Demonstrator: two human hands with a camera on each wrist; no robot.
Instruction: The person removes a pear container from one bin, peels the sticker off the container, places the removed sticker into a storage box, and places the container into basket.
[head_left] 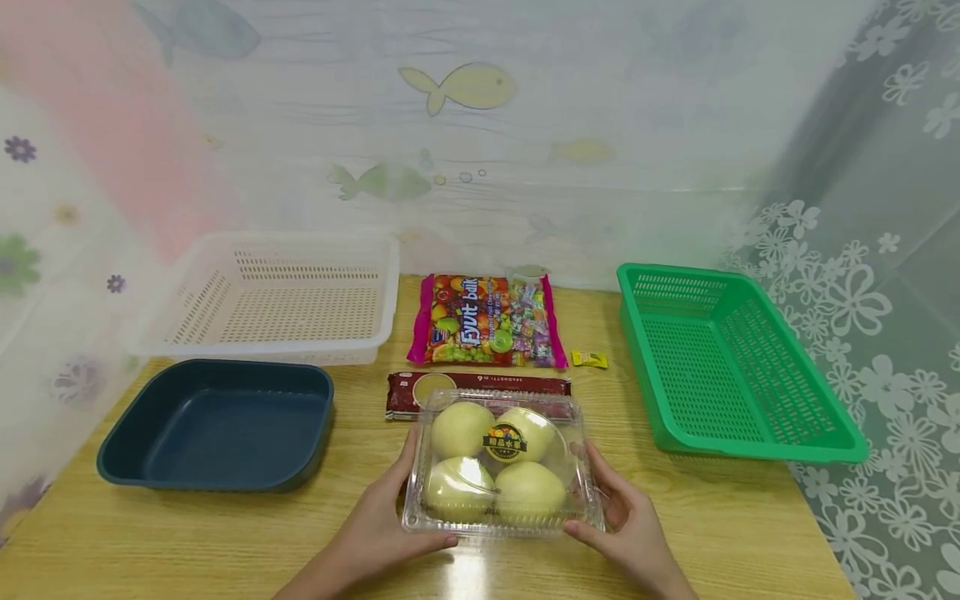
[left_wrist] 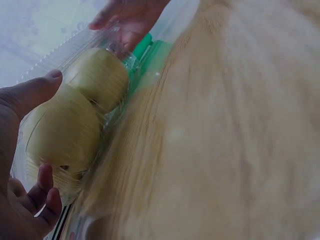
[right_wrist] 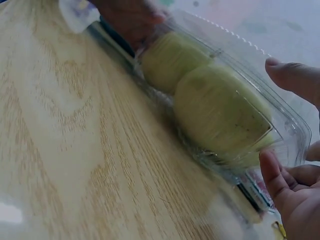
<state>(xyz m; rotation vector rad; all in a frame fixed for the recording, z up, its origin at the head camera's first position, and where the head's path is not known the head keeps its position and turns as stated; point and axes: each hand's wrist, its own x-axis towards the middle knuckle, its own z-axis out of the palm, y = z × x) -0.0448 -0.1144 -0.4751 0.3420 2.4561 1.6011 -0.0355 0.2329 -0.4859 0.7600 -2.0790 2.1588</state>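
A clear plastic fruit box (head_left: pixel 504 533) with several pale yellow-green fruits (head_left: pixel 531 492) inside is at the table's front middle, a round black label on its lid. My left hand (head_left: pixel 378 517) grips its left side, thumb along the near edge. On the opposite side my right hand (head_left: pixel 633 525) holds it, with the thumb at the near right corner. Both wrist views show fingers beside the box wall and a thumb near the lid rim. The box partly covers a dark red spaghetti packet (head_left: pixel 402 396). Whether its base touches the table is unclear.
Behind lie a colourful fruit candy bag (head_left: pixel 480 321) and a small yellow wrapped sweet (head_left: pixel 589 358). To the left are a white perforated basket (head_left: pixel 300 312) and a dark blue basin (head_left: pixel 217 425). A green basket (head_left: pixel 697 375) stands right. A patterned curtain (head_left: pixel 562 150) hangs behind.
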